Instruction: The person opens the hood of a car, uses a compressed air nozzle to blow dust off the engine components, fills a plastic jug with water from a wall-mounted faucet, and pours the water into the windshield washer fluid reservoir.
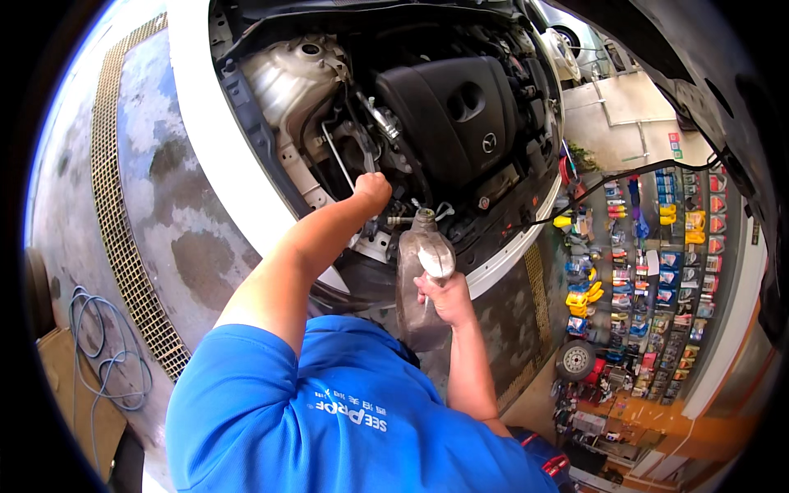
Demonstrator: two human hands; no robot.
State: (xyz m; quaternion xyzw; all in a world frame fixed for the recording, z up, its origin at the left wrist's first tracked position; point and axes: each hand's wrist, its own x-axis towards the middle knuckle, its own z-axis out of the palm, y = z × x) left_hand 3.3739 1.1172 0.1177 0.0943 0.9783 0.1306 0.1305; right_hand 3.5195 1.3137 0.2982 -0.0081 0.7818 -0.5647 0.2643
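My left hand (374,193) is closed in a fist over the front corner of an open engine bay. What its fingers hold, if anything, is hidden; a thin light metal rod (335,156) runs close beside it. My right hand (445,299) grips the side of a cloudy, see-through plastic jug (410,283) in front of my body. The jug's narrow neck (424,216) reaches to the bay's front edge, near the left hand. Behind both hands lies the black engine cover (448,115), with hoses and metal parts on its left.
A white fender (222,140) borders the bay on the left. The raised hood (723,90) hangs at the upper right. Shelves of bottles and boxes (657,279) and a wheel (575,359) stand to the right. A coiled hose (107,353) and floor grate (123,205) lie left.
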